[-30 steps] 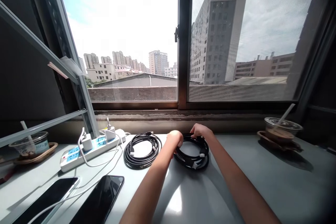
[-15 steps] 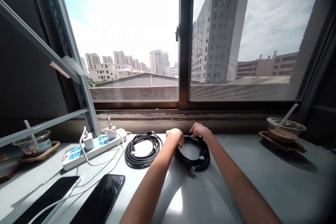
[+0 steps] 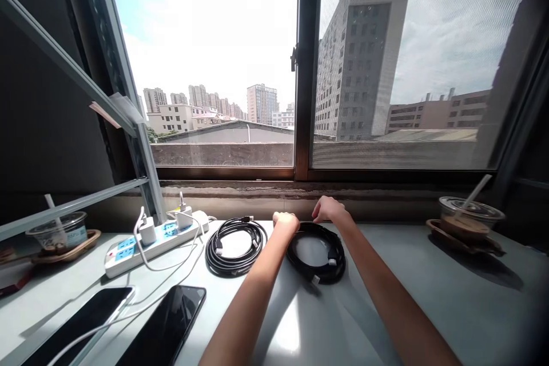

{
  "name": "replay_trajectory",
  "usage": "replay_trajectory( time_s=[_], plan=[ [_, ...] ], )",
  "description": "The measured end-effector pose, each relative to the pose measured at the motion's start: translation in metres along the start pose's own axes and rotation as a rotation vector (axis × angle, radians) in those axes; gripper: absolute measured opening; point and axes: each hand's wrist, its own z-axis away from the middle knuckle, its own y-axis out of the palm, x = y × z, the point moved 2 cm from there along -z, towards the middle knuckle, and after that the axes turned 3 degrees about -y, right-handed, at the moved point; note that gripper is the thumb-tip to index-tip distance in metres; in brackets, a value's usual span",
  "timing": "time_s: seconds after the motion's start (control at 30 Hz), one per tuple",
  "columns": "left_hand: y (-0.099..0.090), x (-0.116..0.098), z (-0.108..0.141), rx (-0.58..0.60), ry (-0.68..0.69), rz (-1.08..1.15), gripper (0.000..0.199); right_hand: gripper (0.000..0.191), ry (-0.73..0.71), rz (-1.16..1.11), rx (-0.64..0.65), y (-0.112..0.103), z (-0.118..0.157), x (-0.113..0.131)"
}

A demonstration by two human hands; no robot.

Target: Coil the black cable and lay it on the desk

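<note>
A coil of black cable [image 3: 341, 263] with light-tipped connectors lies flat on the table, between my two forearms. My left hand [image 3: 286, 221] is at the coil's far left edge, its back towards me. Its fingers are mostly hidden, so contact with the cable cannot be made out. Just above the coil's far edge hovers my right hand [image 3: 329, 209], fingers bent downward and apart with nothing seen in them. To the left, a second coil of black cable [image 3: 218, 263] rests beside my left forearm, its connectors lying across the loops.
A white power strip [image 3: 160, 243] with plugged-in chargers stands at the left. Two dark phones lie near the front, one a black phone [image 3: 167, 326]. Lidded cups sit on both sides, including a right cup [image 3: 467, 220]. A metal frame [image 3: 148, 183] rises at left; a window sill backs the table.
My right hand has come up off the far edge of the right coil. My left hand has shifted slightly at its edge. The coil lies flat, and the view has tilted a little.
</note>
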Motion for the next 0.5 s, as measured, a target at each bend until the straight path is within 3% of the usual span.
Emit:
replay_trajectory(
  time_s=[0.5],
  plan=[
    [0.001, -0.006, 0.000, -0.159, 0.040, 0.055, 0.033, 0.021, 0.046, 0.128, 0.242, 0.010, -0.006, 0.002]
  ],
)
